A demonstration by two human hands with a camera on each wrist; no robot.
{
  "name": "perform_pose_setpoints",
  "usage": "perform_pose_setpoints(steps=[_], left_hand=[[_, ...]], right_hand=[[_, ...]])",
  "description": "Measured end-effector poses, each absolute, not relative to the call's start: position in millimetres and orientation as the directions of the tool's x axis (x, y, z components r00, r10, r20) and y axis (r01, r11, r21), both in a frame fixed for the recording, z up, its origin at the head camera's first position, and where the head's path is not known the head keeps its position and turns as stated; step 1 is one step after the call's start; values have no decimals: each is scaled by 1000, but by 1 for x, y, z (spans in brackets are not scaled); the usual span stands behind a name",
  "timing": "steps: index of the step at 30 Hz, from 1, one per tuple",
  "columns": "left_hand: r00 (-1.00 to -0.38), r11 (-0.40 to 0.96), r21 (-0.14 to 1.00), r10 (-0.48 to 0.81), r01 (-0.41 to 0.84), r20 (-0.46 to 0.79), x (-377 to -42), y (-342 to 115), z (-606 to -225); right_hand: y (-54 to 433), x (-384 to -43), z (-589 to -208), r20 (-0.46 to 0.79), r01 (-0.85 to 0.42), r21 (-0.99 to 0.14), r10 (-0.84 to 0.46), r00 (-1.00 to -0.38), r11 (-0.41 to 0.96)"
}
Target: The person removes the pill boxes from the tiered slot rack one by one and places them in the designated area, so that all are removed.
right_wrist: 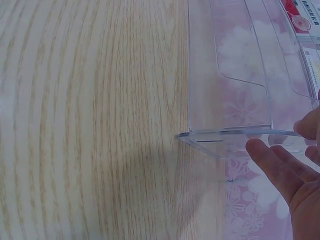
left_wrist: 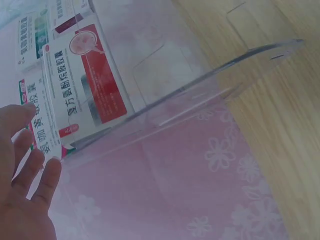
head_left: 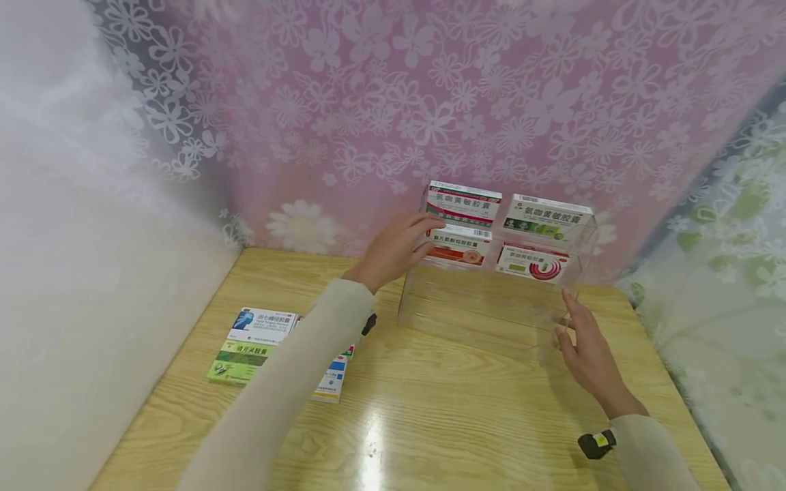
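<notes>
A clear plastic tiered display rack (head_left: 467, 300) stands at the back of the table. Its upper tiers hold medicine boxes: a red-and-green box (head_left: 463, 201) and a green-and-white box (head_left: 546, 221) above, an orange-and-white box (head_left: 459, 247) and a box with red rings (head_left: 531, 264) below. My left hand (head_left: 396, 249) is at the rack's left side, loosely bent fingers (left_wrist: 50, 180) by the ends of the left-hand boxes. Against the right side panel rests my right hand (head_left: 586, 348), its fingers (right_wrist: 267, 162) spread apart with no box between them.
Left of the rack, more medicine boxes lie flat on the wooden table (head_left: 430, 423): a blue-and-white box (head_left: 260, 324), a green box (head_left: 239, 361) and others partly hidden by my left sleeve. A pink flowered cloth (head_left: 368, 123) hangs close behind the rack.
</notes>
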State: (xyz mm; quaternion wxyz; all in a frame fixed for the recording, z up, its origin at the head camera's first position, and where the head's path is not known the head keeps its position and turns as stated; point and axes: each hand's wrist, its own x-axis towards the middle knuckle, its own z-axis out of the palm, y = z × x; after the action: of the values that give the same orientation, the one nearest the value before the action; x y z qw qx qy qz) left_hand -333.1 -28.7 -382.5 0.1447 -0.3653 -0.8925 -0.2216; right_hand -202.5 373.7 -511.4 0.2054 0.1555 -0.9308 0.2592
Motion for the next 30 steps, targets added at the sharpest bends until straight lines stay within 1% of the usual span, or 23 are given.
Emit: perform_pose_setpoints(steps=[2,5,9,12,17,23,26,30], left_hand=[[-691,653,252,599,714,405,-335,-23,-380],[-707,704,176,596,688,381,-337,-16,-380],[-735,776,41,578,630,356,-340,-6,-386],[-756,804,-5,561,594,339,-340,0,-389],[-784,827,27,521,561,337,-340,7,-390],[-778,817,64,518,574,356,-343,8,-389],[-740,778,113,528,618,417,-343,5,-387],[-638,658,193,545,728,544,-341,-5,-381]], right_hand=[[374,-202,-511,459,-393,-415,-184,-869,821],[373,-202,-511,454,-389,-417,-183,-872,821],[373,-202,-511,453,-384,-420,-177,-874,822],[373,-202,-511,459,-387,-424,-174,-871,819],[372,-202,-511,464,-394,-432,-175,-868,811],[370,-201,-509,443,-369,-429,-164,-881,824],[369,-201,-508,442,-365,-427,-161,-882,827],[369,-201,-508,445,-370,-428,-163,-880,825]])
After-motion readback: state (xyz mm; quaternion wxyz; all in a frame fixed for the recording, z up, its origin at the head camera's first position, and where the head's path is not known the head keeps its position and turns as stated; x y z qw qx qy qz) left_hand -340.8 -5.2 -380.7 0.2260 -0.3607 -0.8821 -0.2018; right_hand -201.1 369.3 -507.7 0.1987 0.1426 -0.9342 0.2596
